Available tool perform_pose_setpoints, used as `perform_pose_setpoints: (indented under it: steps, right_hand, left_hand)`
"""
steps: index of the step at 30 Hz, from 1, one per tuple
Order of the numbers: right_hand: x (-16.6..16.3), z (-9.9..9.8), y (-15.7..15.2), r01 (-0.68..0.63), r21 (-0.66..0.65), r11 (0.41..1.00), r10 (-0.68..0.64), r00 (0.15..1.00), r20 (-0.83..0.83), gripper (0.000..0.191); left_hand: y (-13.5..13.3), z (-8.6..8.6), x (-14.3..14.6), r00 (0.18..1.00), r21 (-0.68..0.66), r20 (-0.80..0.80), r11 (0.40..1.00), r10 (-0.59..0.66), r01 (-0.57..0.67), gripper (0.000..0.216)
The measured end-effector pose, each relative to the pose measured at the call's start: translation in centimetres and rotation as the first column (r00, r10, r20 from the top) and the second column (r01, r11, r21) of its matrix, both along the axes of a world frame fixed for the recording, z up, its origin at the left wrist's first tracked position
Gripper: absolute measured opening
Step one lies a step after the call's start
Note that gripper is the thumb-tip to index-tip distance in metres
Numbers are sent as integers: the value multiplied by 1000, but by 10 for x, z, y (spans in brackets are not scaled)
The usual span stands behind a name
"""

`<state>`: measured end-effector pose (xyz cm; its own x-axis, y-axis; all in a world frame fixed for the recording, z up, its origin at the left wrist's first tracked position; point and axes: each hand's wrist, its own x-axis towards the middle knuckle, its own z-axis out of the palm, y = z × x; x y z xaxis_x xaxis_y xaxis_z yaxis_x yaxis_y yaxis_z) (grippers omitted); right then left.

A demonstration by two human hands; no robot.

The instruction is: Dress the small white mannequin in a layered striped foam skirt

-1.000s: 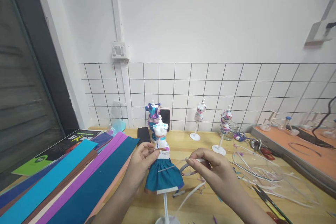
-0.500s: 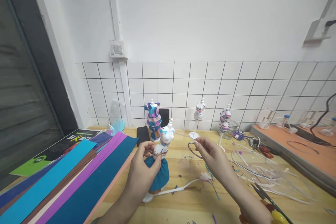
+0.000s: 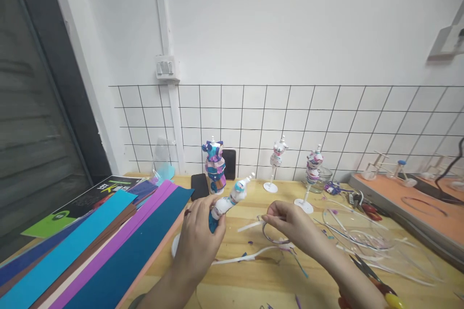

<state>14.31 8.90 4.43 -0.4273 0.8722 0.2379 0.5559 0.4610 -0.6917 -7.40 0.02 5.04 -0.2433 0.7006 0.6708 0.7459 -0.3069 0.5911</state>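
My left hand (image 3: 203, 227) is wrapped round a small dress form (image 3: 237, 192), a white torso with teal and coloured patches, tilted toward the upper right. Part of its teal skirt (image 3: 213, 222) shows between my fingers, and its round white base sticks out left of the hand. To the right, my right hand (image 3: 286, 217) pinches a thin strip of tape (image 3: 250, 226); the pale end points left and a curled dark length hangs below the fingers. Another white strip (image 3: 250, 257) lies on the table beneath both hands.
Coloured paper strips (image 3: 145, 241) cover the left side. More dress forms (image 3: 215, 169) (image 3: 278, 154) (image 3: 313, 166) stand at the back, near phones (image 3: 200, 187). Tangled white strips (image 3: 362, 231) and scissors (image 3: 373, 273) lie at right, before an orange board (image 3: 409, 193).
The dress form has gone from upright to tilted right, with my left hand now round its skirt. My right hand has lowered slightly, and the strip's pale end now points toward the form.
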Motion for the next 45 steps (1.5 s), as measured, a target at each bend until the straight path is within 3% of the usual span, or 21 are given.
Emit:
perform_pose_setpoints:
  steps: [4, 9, 14, 18, 21, 24, 30, 37, 45]
  right_hand:
    - [4, 15, -11, -114, -181, 977, 99, 991, -88, 35]
    - [6, 34, -30, -226, -297, 928, 180, 968, -176, 34]
    - [2, 45, -45, -377, -362, 853, 257, 906, -337, 31]
    - [-3, 44, -46, -361, -291, 886, 249, 900, -358, 29]
    - [-7, 39, -44, -323, -190, 927, 254, 915, -313, 28]
    - [-13, 34, -44, -326, -157, 932, 277, 922, -270, 28]
    - [-24, 27, -48, -291, -174, 941, 229, 923, -309, 32]
    - [-32, 18, -46, -222, -158, 962, 158, 927, -339, 35]
    - [-34, 11, -45, -141, -102, 985, 112, 962, -249, 34]
  left_hand:
    - [2, 5, 0, 974, -99, 225, 994, -14, 37, 32]
    - [7, 6, -1, 909, -150, 414, 981, -54, 127, 28]
    - [10, 4, -2, 781, -157, 596, 926, -188, 343, 32]
    - [8, 8, 0, 623, -110, 734, 859, -269, 501, 37]
    - [6, 11, 3, 554, -99, 787, 830, -272, 548, 41]
    - [5, 11, 6, 494, -92, 827, 802, -269, 591, 43]
    - [2, 11, 13, 469, -101, 841, 773, -270, 626, 37]
    - [3, 8, 14, 498, -97, 824, 799, -270, 594, 32]
    - [3, 5, 16, 537, -112, 793, 798, -287, 592, 32]
